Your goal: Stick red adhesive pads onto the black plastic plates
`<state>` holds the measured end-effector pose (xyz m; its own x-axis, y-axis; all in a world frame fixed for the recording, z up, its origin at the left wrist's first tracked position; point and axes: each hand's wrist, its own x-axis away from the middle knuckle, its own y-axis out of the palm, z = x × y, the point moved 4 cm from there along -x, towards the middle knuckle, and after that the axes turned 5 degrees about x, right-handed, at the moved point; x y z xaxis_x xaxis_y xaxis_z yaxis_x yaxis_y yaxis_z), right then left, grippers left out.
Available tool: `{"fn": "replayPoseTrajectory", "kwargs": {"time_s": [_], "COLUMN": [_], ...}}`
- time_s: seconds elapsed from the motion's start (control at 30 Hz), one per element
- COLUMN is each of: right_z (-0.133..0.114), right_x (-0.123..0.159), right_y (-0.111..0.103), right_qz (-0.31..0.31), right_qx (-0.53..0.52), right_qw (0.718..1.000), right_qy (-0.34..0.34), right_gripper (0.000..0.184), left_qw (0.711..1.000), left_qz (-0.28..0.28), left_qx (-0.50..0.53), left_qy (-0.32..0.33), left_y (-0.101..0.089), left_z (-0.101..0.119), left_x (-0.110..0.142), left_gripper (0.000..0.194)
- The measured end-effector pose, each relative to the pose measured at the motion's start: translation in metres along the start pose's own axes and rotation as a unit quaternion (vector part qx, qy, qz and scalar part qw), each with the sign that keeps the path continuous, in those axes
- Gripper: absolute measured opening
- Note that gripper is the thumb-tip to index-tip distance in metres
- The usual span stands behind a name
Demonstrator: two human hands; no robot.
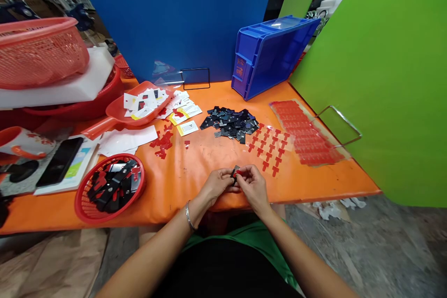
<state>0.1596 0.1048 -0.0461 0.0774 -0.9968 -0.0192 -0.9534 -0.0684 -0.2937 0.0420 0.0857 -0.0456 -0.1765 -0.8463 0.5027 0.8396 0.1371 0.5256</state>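
Observation:
Close to the table's front edge, both my hands meet around a small flat black piece [234, 175]. My left hand [218, 184] pinches this piece from the left, fingers closed. The fingers of my right hand [253, 186] press a small red T-shaped sticker [238, 173] against it. Just beyond lie rows of red T-shaped stickers [268, 146] on a clear sheet. A heap of similar flat black pieces [232, 122] sits behind them. My fingers partly hide the held piece.
A red basket [79, 198] of black and red pieces stands left. Behind it, a red scoop [115, 111] holds white cards. Loose red stickers [162, 142] lie mid-table. A blue crate [240, 70] rests on its side at back; a red sticker sheet [307, 135] lies right.

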Motion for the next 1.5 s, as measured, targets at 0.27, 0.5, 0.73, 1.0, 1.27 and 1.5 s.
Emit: {"fn": "replayPoseTrajectory", "kwargs": {"time_s": [0.27, 0.5, 0.73, 1.0, 1.27, 1.5], "right_z": [-0.0011, -0.0008, -0.0071, -0.0039, -0.0020, -0.0047], "right_x": [-0.0003, -0.0001, 0.0021, 0.0037, 0.0051, 0.0082], "right_y": [-0.0004, -0.0006, -0.0008, -0.0008, -0.0008, -0.0034], "right_qz": [0.006, 0.009, 0.005, -0.007, -0.011, 0.026], "right_qx": [0.022, 0.031, 0.040, 0.034, 0.029, 0.065], "right_qw": [1.000, 0.999, 0.999, 0.999, 0.999, 0.994], "right_qy": [-0.007, -0.013, -0.020, -0.030, -0.031, -0.082], "right_gripper": [0.010, 0.011, 0.010, 0.010, 0.013, 0.012], "left_qw": [1.000, 1.000, 1.000, 1.000, 0.999, 0.998], "left_qz": [-0.001, 0.001, -0.002, 0.001, 0.043, 0.056], "left_qx": [0.001, 0.008, 0.002, 0.003, -0.003, -0.002], "left_qy": [0.001, -0.006, -0.004, -0.007, 0.001, 0.015], "left_y": [0.0007, 0.0013, 0.0021, 0.0001, 0.0021, 0.0033], "left_z": [0.0010, 0.0015, 0.0030, 0.0013, 0.0000, -0.0019], "left_x": [0.0011, 0.0021, 0.0032, 0.0025, 0.0007, 0.0001], "left_gripper": [0.022, 0.023, 0.025, 0.022, 0.009, 0.011]}}
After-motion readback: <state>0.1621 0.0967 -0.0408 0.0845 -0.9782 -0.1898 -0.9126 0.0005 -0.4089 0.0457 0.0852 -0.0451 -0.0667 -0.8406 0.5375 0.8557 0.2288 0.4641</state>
